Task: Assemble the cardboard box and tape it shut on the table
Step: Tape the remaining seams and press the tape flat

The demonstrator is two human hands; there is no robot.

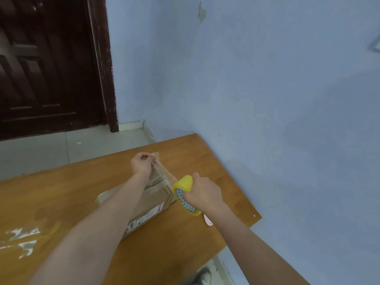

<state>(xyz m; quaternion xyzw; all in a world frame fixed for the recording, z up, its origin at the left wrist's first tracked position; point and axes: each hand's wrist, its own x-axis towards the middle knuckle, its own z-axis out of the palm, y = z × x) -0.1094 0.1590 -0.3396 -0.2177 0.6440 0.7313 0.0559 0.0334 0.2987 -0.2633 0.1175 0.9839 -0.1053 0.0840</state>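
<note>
Yellow tape roll (183, 194) gripped, right hand (203, 194) — strip over box (150, 204).

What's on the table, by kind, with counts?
Box: 1
Tape roll: 1
Small pink-white object, partly hidden behind the right wrist, kind unclear: 1
Total: 3

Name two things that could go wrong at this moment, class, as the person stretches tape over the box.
1. The tape strip, pinched only at its end by the left hand, could twist or stick to itself before it lies flat on the cardboard box.
2. The right hand holds the yellow tape roll beside the box; pulling harder might drag the box across the table.
</note>
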